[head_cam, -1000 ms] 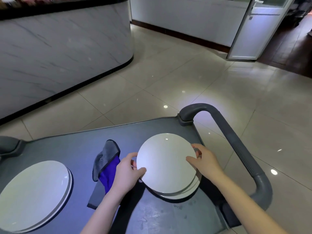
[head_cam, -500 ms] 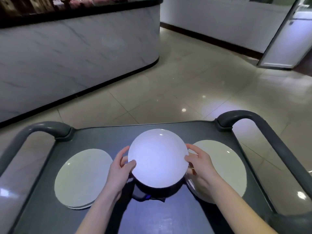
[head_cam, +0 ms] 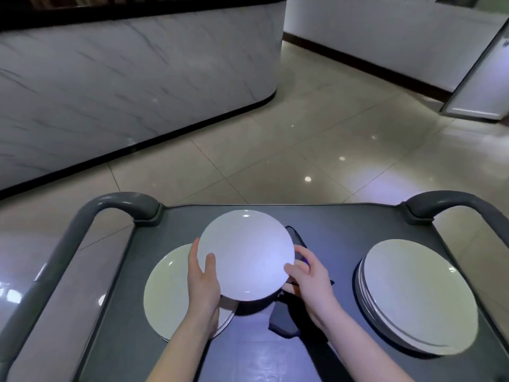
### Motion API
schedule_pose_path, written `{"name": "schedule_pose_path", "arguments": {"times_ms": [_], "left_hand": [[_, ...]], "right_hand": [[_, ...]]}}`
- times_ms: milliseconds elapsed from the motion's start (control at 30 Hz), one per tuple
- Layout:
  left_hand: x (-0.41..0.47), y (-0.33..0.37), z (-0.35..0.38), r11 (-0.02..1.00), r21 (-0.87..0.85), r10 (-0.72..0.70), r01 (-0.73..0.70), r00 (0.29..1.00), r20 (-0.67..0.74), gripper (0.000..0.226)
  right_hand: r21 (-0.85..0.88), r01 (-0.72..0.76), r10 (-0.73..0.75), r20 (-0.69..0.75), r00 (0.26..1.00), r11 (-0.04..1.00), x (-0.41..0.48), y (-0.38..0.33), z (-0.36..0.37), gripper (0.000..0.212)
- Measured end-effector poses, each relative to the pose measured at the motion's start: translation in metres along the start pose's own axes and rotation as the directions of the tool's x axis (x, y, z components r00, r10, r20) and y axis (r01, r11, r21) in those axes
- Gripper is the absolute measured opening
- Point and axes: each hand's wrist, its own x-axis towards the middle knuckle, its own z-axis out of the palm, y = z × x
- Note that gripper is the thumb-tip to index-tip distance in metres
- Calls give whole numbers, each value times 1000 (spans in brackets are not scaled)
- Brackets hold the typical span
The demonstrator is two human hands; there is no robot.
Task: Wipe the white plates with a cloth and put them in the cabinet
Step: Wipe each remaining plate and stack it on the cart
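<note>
I hold a white plate (head_cam: 246, 253) level above the grey cart top (head_cam: 333, 230), between both hands. My left hand (head_cam: 203, 279) grips its left rim with the thumb on top. My right hand (head_cam: 308, 274) grips its right rim. Partly under the held plate, on the left of the cart, lies another white plate (head_cam: 168, 288). A stack of white plates (head_cam: 416, 293) sits on the right of the cart. A dark grey and purple cloth (head_cam: 286, 318) lies on the cart beneath my right hand, mostly hidden.
The cart has raised grey handles on the left (head_cam: 91, 216) and right (head_cam: 451, 202). Beyond it is glossy tiled floor (head_cam: 275, 150), a marble-fronted counter (head_cam: 124, 78) at the back left, and a white door (head_cam: 479, 84) at the far right.
The plate was lifted off the right stack and carried left across the cart; it now hangs over the left plate. The view has swung with it.
</note>
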Motion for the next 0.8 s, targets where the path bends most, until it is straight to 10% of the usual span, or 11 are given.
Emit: {"name": "schedule_pose_path", "arguments": {"times_ms": [267,467,800], "left_hand": [[18,-10,-19,997,77,-6,9,999,-41,46],[15,-25,-20,997,26,-74,75,996,-59,44],[-7,-15,-7,994,-10,-112,111,988,-104,47]], "right_hand": [[-784,59,-290,-158,944,618,61,-11,-28,26],[-918,-229,-50,-258,965,323,107,-3,-36,64],[-268,-74,39,-134,990,961,84,-13,-39,18]]}}
